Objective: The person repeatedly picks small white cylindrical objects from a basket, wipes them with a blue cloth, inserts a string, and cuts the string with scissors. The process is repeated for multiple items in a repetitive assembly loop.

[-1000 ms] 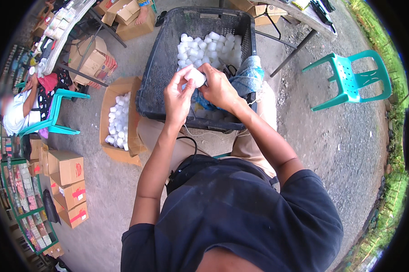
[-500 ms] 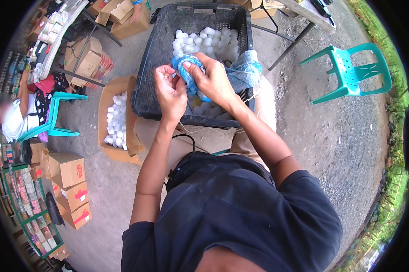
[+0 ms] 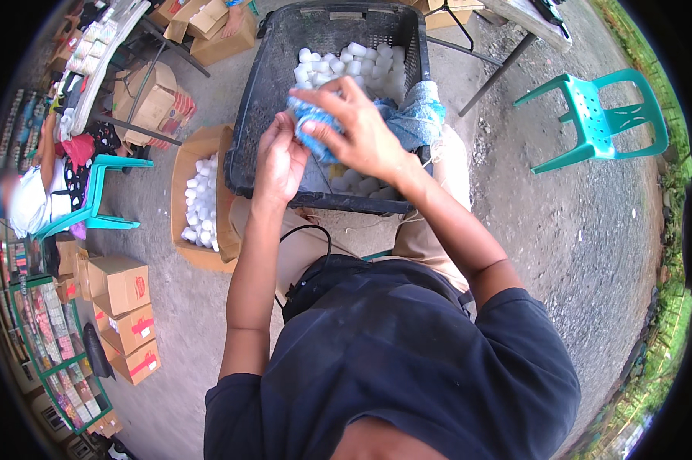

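Above a black plastic crate [image 3: 246,115], my right hand [image 3: 365,130] grips a bunched blue-and-white cloth [image 3: 313,123], its thumb and fingers curled around it and slightly smeared by motion. My left hand [image 3: 279,165] is closed at the cloth's left edge, palm turned up; whatever its fingertips pinch is hidden. More blue cloth [image 3: 417,119] lies over the crate's right rim, with loose pale thread hanging near it. Many short white plastic cylinders [image 3: 354,65], like caps, are heaped inside the crate, with several closer to me below my hands.
Left of the crate stands an open cardboard box [image 3: 227,222] of similar white pieces. Stacked cartons [image 3: 127,322] sit further left, near a seated person [image 3: 36,195] on a green chair. A green plastic chair [image 3: 591,123] is at right; tables [image 3: 534,27] stand at the far corners.
My right hand has lifted and opened its fingers somewhat over the bunched cloth, now blurred. My left hand has shifted slightly left and down, its palm turned further up.
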The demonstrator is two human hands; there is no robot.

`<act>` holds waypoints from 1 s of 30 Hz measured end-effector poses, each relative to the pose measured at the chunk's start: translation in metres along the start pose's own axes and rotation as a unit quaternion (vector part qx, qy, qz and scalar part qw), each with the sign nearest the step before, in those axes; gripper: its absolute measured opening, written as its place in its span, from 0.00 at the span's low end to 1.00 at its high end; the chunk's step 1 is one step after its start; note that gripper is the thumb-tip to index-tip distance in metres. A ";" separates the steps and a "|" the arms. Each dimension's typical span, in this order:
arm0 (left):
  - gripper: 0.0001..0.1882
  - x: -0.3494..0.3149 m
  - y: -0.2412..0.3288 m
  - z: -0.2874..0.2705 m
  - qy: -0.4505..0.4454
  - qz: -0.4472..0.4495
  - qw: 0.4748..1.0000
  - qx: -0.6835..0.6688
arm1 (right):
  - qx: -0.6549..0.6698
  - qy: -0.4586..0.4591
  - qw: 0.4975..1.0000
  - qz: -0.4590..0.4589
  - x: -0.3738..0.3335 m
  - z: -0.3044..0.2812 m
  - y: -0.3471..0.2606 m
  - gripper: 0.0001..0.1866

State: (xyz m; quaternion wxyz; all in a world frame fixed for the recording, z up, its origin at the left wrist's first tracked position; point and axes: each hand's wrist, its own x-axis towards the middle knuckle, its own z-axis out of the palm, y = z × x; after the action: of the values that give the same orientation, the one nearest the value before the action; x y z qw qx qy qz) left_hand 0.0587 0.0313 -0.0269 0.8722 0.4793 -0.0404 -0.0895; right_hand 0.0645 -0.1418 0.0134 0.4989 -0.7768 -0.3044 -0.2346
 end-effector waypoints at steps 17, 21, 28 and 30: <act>0.27 -0.002 -0.013 0.007 0.018 -0.002 0.995 -0.100 | 0.156 0.046 0.973 0.161 -0.008 0.003 0.016 0.19; 0.21 0.010 -0.016 0.004 -0.067 -0.106 0.975 -0.182 | 0.051 -0.022 0.993 0.102 -0.008 0.013 0.004 0.20; 0.20 0.006 -0.017 -0.002 0.066 -0.138 0.965 -0.214 | 0.003 -0.100 0.995 -0.003 -0.004 0.004 0.048 0.21; 0.23 0.004 -0.007 0.002 0.099 -0.110 0.966 -0.211 | -0.200 -0.129 0.967 0.086 -0.009 -0.006 0.049 0.28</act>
State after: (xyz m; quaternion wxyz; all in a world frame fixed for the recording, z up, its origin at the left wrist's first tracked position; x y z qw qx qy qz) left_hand 0.0613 0.0248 -0.0319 0.9379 0.2928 0.1186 -0.1433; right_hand 0.0927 -0.1651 -0.0212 0.3082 -0.9077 -0.2451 -0.1448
